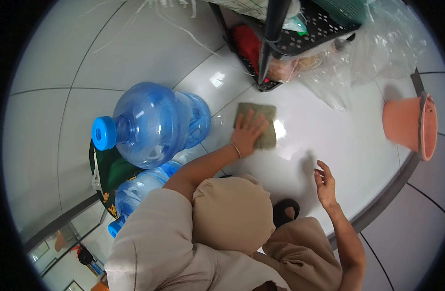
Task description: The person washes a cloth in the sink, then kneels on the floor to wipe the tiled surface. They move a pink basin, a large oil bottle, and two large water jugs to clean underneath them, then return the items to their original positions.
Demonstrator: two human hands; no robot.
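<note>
My left hand, with a thin bracelet at its wrist, lies flat with spread fingers on an olive-green cloth. The cloth is spread on the glossy white tiled floor, between the water bottles and the rack. My right hand hovers over the floor to the right of my knees, its fingers slightly bent and nothing in it. The palm side of my left hand is hidden against the cloth.
A large blue water bottle stands at left, another behind it beside a dark green bag. A black rack with plastic bags is at the top. An orange bucket stands at right, near a grey floor strip.
</note>
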